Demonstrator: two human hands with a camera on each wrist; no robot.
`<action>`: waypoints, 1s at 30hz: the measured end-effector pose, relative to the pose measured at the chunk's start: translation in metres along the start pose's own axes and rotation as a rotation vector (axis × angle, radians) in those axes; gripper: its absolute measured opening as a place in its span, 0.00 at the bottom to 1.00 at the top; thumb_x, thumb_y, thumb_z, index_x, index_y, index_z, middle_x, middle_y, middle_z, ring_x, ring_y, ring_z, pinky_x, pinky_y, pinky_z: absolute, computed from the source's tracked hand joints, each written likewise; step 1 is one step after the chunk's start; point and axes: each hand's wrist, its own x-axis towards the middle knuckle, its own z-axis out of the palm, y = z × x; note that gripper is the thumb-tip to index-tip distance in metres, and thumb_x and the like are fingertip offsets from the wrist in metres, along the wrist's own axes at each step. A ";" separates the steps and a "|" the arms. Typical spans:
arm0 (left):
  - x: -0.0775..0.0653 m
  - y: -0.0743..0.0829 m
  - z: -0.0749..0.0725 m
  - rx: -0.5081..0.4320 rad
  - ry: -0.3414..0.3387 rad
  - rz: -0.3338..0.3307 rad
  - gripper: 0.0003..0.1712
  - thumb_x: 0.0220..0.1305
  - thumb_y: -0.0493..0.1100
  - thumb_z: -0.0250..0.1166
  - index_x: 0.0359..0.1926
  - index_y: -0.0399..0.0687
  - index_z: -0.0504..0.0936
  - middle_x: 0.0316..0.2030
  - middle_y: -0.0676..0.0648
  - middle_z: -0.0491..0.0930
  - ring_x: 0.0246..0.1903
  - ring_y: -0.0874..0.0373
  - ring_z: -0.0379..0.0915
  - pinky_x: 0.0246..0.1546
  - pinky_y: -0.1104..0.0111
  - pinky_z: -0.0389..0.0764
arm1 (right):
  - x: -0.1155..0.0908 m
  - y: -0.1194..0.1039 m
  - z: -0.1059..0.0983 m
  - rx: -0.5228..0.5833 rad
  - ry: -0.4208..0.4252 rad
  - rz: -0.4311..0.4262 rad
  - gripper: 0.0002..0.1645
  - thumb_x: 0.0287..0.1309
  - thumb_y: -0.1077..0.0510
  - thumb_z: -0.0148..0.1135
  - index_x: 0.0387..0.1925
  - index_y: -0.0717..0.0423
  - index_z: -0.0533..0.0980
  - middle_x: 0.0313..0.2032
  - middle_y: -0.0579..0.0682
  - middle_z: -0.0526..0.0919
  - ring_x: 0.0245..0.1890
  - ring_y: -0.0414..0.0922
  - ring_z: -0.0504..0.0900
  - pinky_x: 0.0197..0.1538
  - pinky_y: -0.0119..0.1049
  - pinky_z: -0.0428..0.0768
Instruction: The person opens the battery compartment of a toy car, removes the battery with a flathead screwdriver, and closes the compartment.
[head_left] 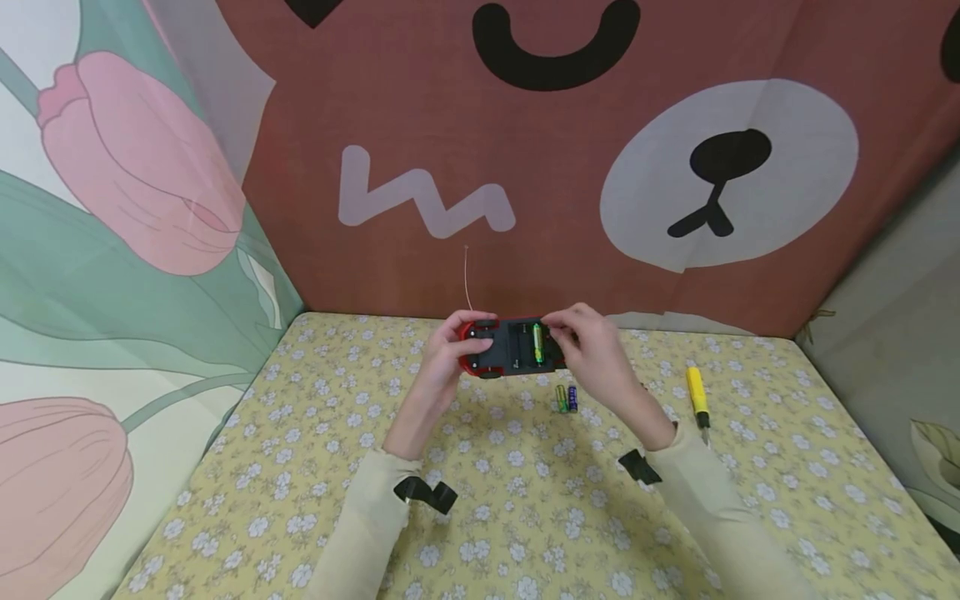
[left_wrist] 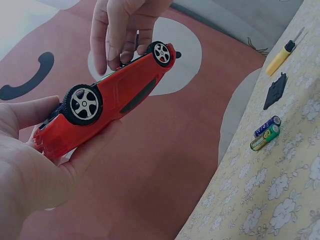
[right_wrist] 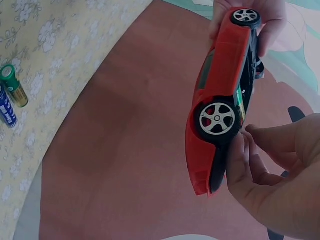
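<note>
My left hand grips one end of a red toy car, thumb on its black underside. The car is held above the table, underside facing me in the head view. A green battery lies across the open battery compartment. At the compartment's other side is my right hand, its fingertips touching the car's underside beside a wheel and close to the battery's end. Whether these fingers pinch the battery or only press there is hidden. A green-gold battery and a blue battery lie below on the table.
On the floral tablecloth, a yellow-handled screwdriver lies to the right. A black battery cover lies between it and the loose batteries in the left wrist view. A printed cloth backdrop rises directly behind the table.
</note>
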 end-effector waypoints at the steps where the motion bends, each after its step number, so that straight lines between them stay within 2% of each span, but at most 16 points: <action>1: 0.000 0.000 0.000 -0.002 -0.001 0.002 0.19 0.62 0.25 0.64 0.48 0.51 0.85 0.51 0.46 0.82 0.48 0.52 0.80 0.42 0.64 0.84 | 0.000 0.000 0.000 -0.009 0.000 -0.005 0.11 0.71 0.70 0.60 0.49 0.65 0.85 0.39 0.57 0.81 0.32 0.49 0.78 0.34 0.43 0.77; 5: 0.000 0.000 0.001 -0.001 -0.004 0.005 0.19 0.62 0.25 0.64 0.48 0.50 0.85 0.51 0.47 0.82 0.48 0.52 0.80 0.42 0.64 0.84 | -0.001 0.000 0.001 -0.037 0.003 -0.021 0.11 0.71 0.70 0.59 0.49 0.66 0.85 0.38 0.57 0.79 0.30 0.48 0.76 0.32 0.42 0.76; 12: 0.000 0.002 0.002 0.002 -0.011 -0.002 0.19 0.62 0.25 0.64 0.48 0.50 0.84 0.51 0.47 0.83 0.47 0.52 0.81 0.42 0.64 0.84 | -0.002 0.001 0.002 -0.048 -0.003 -0.023 0.11 0.71 0.71 0.59 0.48 0.67 0.85 0.38 0.56 0.78 0.31 0.49 0.78 0.32 0.42 0.78; 30: 0.000 0.002 0.001 0.032 -0.056 -0.003 0.19 0.62 0.26 0.64 0.49 0.49 0.85 0.52 0.46 0.81 0.49 0.51 0.79 0.44 0.63 0.85 | -0.002 0.000 -0.002 -0.065 -0.057 0.007 0.11 0.72 0.70 0.58 0.44 0.65 0.86 0.36 0.56 0.80 0.28 0.47 0.74 0.31 0.42 0.74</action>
